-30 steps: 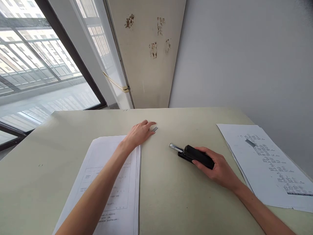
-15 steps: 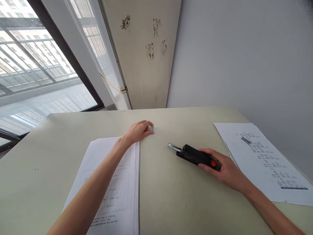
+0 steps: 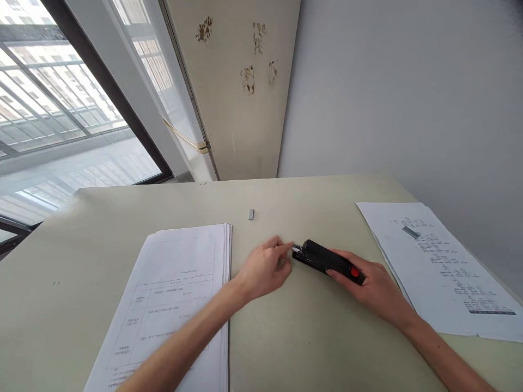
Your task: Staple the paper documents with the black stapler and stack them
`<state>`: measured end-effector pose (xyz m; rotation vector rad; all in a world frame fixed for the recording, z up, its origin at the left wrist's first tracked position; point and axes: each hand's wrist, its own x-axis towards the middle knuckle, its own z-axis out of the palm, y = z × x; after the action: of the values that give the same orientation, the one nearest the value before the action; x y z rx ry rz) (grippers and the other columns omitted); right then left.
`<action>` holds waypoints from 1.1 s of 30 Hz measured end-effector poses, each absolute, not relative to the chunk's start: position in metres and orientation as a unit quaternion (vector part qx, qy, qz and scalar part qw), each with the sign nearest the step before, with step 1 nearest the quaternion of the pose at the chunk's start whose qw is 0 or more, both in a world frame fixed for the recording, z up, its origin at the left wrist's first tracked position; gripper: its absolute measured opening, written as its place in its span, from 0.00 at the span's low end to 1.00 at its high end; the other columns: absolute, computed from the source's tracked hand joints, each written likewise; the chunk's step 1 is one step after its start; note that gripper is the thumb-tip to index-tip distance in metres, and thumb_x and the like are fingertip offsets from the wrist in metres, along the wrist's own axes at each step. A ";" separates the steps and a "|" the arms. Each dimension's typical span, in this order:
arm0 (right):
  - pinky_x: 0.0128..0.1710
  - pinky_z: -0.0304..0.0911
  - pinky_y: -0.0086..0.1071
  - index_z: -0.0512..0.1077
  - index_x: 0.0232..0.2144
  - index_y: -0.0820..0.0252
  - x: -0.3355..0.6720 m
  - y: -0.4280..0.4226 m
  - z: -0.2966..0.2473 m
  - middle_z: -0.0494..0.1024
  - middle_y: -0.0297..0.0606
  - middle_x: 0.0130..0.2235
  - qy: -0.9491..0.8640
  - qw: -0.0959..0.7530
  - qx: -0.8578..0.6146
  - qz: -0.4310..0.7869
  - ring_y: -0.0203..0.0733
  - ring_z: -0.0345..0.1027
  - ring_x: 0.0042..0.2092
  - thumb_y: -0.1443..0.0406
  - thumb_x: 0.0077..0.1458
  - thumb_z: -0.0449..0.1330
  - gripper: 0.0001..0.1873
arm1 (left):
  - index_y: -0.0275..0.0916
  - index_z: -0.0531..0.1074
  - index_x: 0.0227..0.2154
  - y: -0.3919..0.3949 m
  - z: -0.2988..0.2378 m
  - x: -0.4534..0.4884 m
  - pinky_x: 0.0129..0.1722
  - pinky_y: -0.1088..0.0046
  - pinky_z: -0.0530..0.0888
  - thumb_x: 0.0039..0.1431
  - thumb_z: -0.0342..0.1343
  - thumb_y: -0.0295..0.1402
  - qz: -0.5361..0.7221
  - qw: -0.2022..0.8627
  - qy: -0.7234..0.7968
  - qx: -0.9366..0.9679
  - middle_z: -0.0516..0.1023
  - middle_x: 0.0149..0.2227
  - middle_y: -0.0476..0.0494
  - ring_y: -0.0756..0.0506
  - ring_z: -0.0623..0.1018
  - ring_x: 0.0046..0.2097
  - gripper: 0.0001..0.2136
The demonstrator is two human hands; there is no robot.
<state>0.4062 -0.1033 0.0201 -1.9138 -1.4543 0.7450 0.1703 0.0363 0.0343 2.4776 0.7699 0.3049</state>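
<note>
Nearest, a stack of papers (image 3: 180,283) lies flat on the left half of the desk (image 3: 286,337), its top sheet printed with a ruled form, and the left forearm crosses its lower right corner. Just past the stack's right edge the left hand (image 3: 265,267) rests low over the desk with thumb and forefinger pinched together at the silver front tip of a black stapler (image 3: 322,257). Whether they grip that metal tip or something small held against it cannot be told.

The right hand (image 3: 378,288) is closed around the rear of the stapler, fingers wrapped over the body beside a red part, and the stapler lies low on the desk, pointing left and away.

To the right, well apart from the stack, printed sheets (image 3: 445,272) lie spread near the desk's edge, with a grey staple strip (image 3: 409,232) on top. Farther back a small staple block (image 3: 251,214) sits alone on bare desk, beyond the stack's far corner. Behind the desk stand a window (image 3: 61,109) and a panel with peeling patches (image 3: 241,81).
</note>
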 end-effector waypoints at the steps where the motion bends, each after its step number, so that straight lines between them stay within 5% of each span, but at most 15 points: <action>1: 0.31 0.72 0.35 0.76 0.58 0.44 0.405 -0.103 0.021 0.86 0.33 0.40 -0.546 0.308 -0.723 0.289 0.47 0.79 0.37 0.45 0.67 0.61 0.24 | 0.38 0.75 0.57 0.032 0.034 0.174 0.33 0.72 0.74 0.64 0.52 0.26 0.113 0.267 0.277 0.916 0.75 0.41 0.45 0.49 0.77 0.31 0.20; 11: 0.37 0.74 0.35 0.76 0.58 0.47 0.406 -0.101 0.023 0.86 0.34 0.47 -0.543 0.321 -0.707 0.320 0.46 0.78 0.40 0.45 0.66 0.62 0.25 | 0.37 0.73 0.58 0.020 0.030 0.178 0.35 0.67 0.72 0.62 0.50 0.23 0.123 0.255 0.267 0.921 0.76 0.41 0.44 0.46 0.76 0.33 0.22; 19: 0.57 0.73 0.42 0.75 0.62 0.42 0.426 -0.103 0.023 0.81 0.36 0.61 -0.587 0.326 -0.637 0.378 0.54 0.76 0.59 0.47 0.65 0.65 0.26 | 0.42 0.75 0.47 0.030 0.038 0.167 0.33 0.70 0.70 0.65 0.66 0.40 0.114 0.284 0.263 0.915 0.78 0.38 0.50 0.46 0.79 0.35 0.12; 25: 0.58 0.74 0.43 0.78 0.57 0.45 0.436 -0.114 0.018 0.82 0.40 0.61 -0.514 0.387 -0.697 0.316 0.54 0.76 0.61 0.43 0.71 0.54 0.25 | 0.43 0.74 0.46 0.031 0.034 0.164 0.33 0.71 0.70 0.63 0.69 0.41 0.110 0.294 0.266 0.911 0.79 0.40 0.51 0.46 0.79 0.36 0.14; 33: 0.48 0.77 0.37 0.77 0.56 0.45 0.430 -0.118 0.013 0.82 0.37 0.58 -0.531 0.358 -0.711 0.288 0.48 0.80 0.51 0.45 0.72 0.54 0.22 | 0.42 0.76 0.50 0.029 0.032 0.160 0.38 0.68 0.72 0.66 0.67 0.40 0.117 0.291 0.273 0.909 0.79 0.41 0.47 0.44 0.80 0.38 0.14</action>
<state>0.4298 -0.1184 0.0133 -1.8355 -1.3711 0.7443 0.1597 0.0286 0.0316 2.4243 0.7292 0.3124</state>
